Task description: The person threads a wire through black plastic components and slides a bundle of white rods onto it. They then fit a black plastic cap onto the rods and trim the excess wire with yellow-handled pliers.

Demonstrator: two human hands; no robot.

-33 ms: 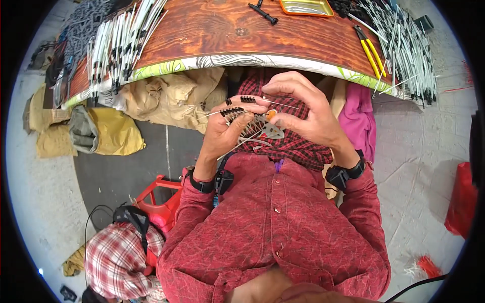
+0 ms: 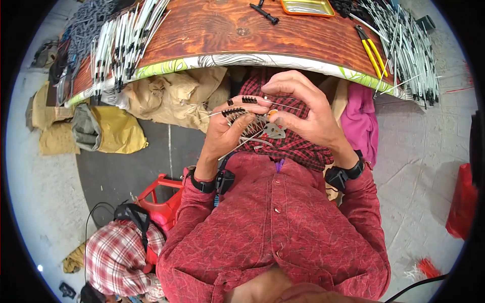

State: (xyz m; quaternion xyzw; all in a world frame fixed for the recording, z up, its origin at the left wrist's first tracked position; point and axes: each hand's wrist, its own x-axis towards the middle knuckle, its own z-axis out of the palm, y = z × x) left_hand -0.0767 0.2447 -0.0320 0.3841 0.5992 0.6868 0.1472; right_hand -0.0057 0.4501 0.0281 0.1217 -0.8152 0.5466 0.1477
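Note:
My left hand point(image 2: 222, 132) is closed on a thin white rod point(image 2: 228, 151) that slants down past its thumb. Black ribbed pieces point(image 2: 234, 112) lie along its fingers, and a second short black ribbed piece point(image 2: 249, 100) sits just beyond. My right hand point(image 2: 316, 113) faces it with thumb and forefinger curved and apart. Its thumb is at a small orange piece point(image 2: 273, 113), and its forefinger tip is close to a small white tip. A thin wire point(image 2: 285, 104) runs between these fingers. Below them is a flat grey metal plate point(image 2: 274, 132), above the checked cloth point(image 2: 298, 146) on my lap.
The brown wooden table point(image 2: 212, 30) holds bundles of white rods point(image 2: 118, 48) on the left and more rods point(image 2: 414, 55) on the right. Yellow-handled pliers point(image 2: 374, 53), a black fitting point(image 2: 265, 14) and an orange-rimmed tray point(image 2: 308, 7) lie there. A red stool point(image 2: 161, 194) stands lower left.

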